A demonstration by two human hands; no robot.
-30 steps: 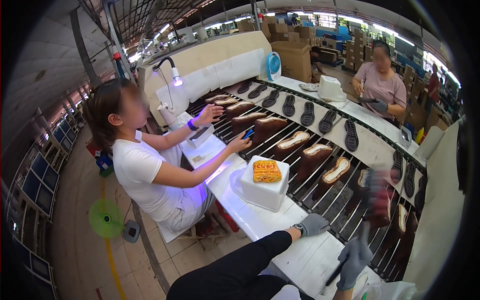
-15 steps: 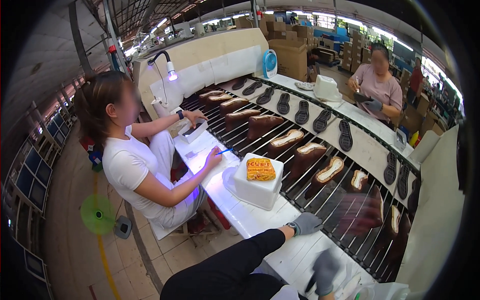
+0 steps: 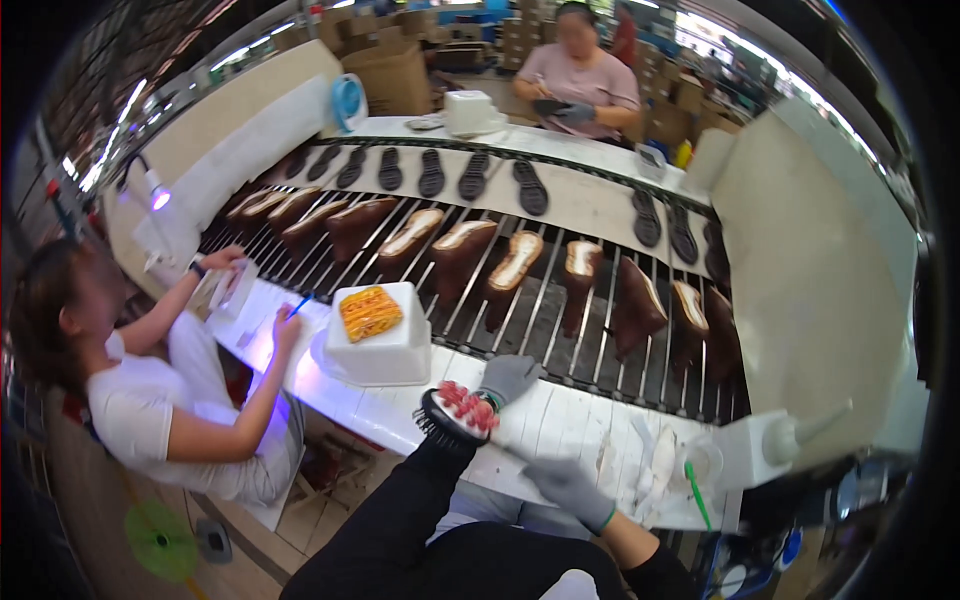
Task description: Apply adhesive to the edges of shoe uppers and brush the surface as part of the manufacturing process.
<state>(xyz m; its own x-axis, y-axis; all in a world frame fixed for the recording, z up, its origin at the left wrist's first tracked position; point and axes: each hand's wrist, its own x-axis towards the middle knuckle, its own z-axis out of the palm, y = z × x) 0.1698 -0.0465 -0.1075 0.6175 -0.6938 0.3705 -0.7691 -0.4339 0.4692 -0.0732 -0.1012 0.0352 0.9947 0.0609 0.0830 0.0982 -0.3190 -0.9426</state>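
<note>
My left hand [image 3: 508, 378], in a grey glove with a black sleeve, grips one end of a black shoe sole with a red studded face [image 3: 457, 412]. It holds the sole just above the white bench [image 3: 545, 425]. My right hand [image 3: 570, 488], also gloved, rests low on the bench's near edge with its fingers pointing left and nothing seen in it. Brown shoes on lasts [image 3: 518, 270] ride the rod conveyor [image 3: 560, 330] just beyond both hands.
A white box with an orange sponge [image 3: 370, 312] stands left of my hands. On the left a seated person in white [image 3: 150, 410] works with a blue pen under a violet lamp [image 3: 158, 198]. Another person [image 3: 580, 80] sits across, behind black soles [image 3: 470, 175]. A white nozzle bottle [image 3: 785, 440] and a green brush [image 3: 697, 495] lie right.
My right hand has come down from the conveyor, where it was blurred with a dark shoe, to the bench edge. My left hand now shows a red-faced sole. The view has swung right.
</note>
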